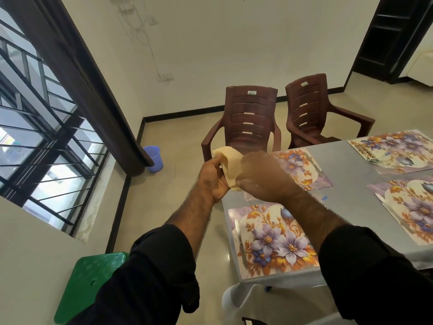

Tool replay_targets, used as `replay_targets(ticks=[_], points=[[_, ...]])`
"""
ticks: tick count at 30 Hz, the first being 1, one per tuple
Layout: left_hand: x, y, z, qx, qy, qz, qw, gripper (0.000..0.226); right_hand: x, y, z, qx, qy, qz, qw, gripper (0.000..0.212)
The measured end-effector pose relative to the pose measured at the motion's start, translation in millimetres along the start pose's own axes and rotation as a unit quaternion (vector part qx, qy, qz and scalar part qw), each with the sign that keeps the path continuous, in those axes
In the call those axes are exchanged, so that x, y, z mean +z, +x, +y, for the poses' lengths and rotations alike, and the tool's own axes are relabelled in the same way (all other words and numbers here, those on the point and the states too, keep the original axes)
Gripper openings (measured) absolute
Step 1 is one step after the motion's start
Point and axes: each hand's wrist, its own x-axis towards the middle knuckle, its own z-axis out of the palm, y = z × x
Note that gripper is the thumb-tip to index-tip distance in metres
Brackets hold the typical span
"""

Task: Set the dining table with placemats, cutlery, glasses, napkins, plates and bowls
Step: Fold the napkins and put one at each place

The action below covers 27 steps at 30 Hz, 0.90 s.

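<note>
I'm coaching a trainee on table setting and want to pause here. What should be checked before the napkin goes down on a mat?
1. Napkin held securely: ok, left hand grips it and right hand holds its lower edge.
2. Napkin folded neatly: cannot tell, the right hand is blurred and hides part of it.
3. Nearest placemat lies flat on the table: ok.
4. Knife already on that mat: ok, along its left edge.
5. Free spot on the mat: ok, centre is bare.
6. Glasses set out: cannot tell.
</note>
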Motion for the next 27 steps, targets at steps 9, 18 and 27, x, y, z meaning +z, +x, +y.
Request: replay_targets(ticks=[9, 18, 27], points=[[-7, -1, -2, 0.03, 0.147, -0.059, 0.987, 0.043, -5, 8, 10, 0.063, 0.111, -0.048, 0.991, 0.016], [-5, -3, 3, 0.015, 0.314, -0.105, 0.944, 0.035, -38, 41, -3, 0.05, 0.137, -0.075, 0.986, 0.046], [-5, -2, 10, -0.016, 0.409, -0.109, 0.906, 0.041, -58, 73, -26, 0.011, -0.185, -0.251, 0.95, 0.036]])
